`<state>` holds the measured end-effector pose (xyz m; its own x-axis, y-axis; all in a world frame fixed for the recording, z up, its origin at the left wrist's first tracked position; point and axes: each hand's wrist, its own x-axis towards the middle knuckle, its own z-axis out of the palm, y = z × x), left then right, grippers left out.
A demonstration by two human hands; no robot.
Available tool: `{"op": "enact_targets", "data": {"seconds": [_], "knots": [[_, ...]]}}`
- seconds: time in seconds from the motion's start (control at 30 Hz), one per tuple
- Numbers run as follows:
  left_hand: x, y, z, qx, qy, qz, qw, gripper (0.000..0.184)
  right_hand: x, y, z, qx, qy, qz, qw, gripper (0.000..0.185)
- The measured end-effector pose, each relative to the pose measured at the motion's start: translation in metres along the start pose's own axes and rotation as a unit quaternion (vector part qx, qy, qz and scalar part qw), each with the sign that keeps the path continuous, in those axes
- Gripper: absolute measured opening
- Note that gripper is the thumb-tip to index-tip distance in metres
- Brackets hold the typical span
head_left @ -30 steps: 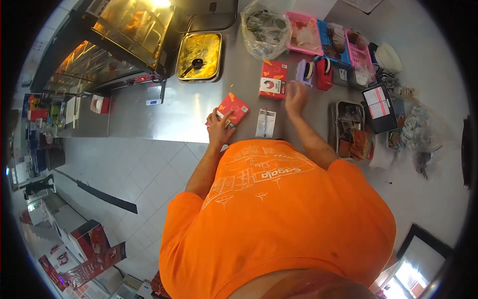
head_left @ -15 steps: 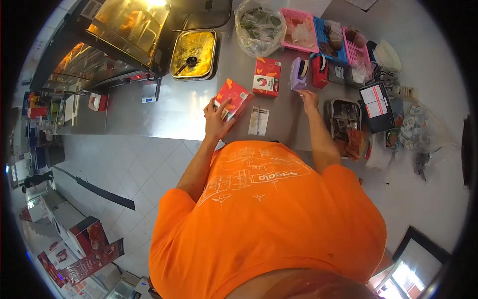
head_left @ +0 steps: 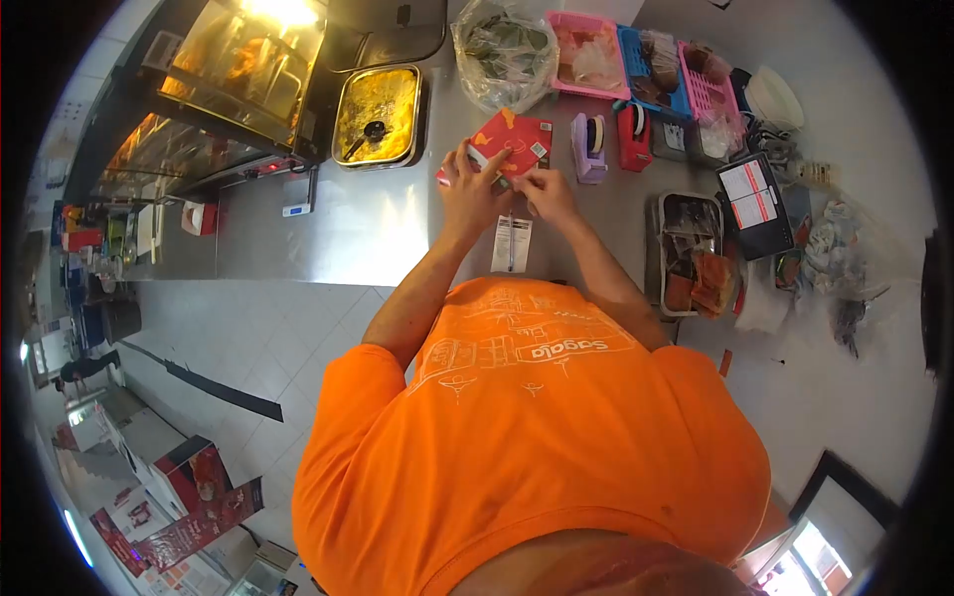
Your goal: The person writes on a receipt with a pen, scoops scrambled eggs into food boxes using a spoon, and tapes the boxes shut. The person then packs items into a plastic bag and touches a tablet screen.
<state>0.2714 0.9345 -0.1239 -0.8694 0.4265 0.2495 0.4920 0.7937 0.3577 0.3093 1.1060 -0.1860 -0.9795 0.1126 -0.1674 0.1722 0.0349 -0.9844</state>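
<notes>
A red cardboard box (head_left: 515,142) with orange shapes and a printed code sits tilted on the steel counter. My left hand (head_left: 472,199) grips its left and near side, fingers bent over the top. At the box's near right edge my right hand (head_left: 550,198) has its thumb and fingers pinched together; whatever they hold is too small to make out. The other red box is largely hidden behind this one and my hands. Right of the boxes stand a lilac tape dispenser (head_left: 588,164) and a red tape dispenser (head_left: 634,149). A paper slip (head_left: 521,236) with a pen (head_left: 512,244) lies nearest my body.
A metal tray of yellow food (head_left: 396,99) with a black ladle (head_left: 374,130) stands left, beside a lit glass food warmer (head_left: 248,60). Behind are a plastic bag of greens (head_left: 504,60) and a pink basket (head_left: 556,84). A container of packets (head_left: 656,238) sits right.
My right hand has moved left from the lilac tape dispenser to the box's edge. My left hand has shifted up and right with the box, which now overlaps the other one.
</notes>
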Motion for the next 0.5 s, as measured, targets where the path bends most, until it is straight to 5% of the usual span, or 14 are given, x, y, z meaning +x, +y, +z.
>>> {"op": "enact_targets", "data": {"seconds": [0.2,0.4,0.5], "knots": [[0.036,-0.012,0.047,-0.162,-0.027,-0.028,0.986,0.071,0.008,-0.033,-0.020,-0.140,0.123,0.043,0.982,0.038],[0.076,-0.023,0.091,-0.291,-0.117,-0.089,0.945,0.075,0.047,0.046,-0.037,0.146,0.216,-0.058,0.964,0.043],[0.092,-0.020,0.092,-0.451,-0.227,-0.188,0.842,0.086,0.094,0.113,-0.066,-0.241,0.180,-0.080,0.950,0.060]]}}
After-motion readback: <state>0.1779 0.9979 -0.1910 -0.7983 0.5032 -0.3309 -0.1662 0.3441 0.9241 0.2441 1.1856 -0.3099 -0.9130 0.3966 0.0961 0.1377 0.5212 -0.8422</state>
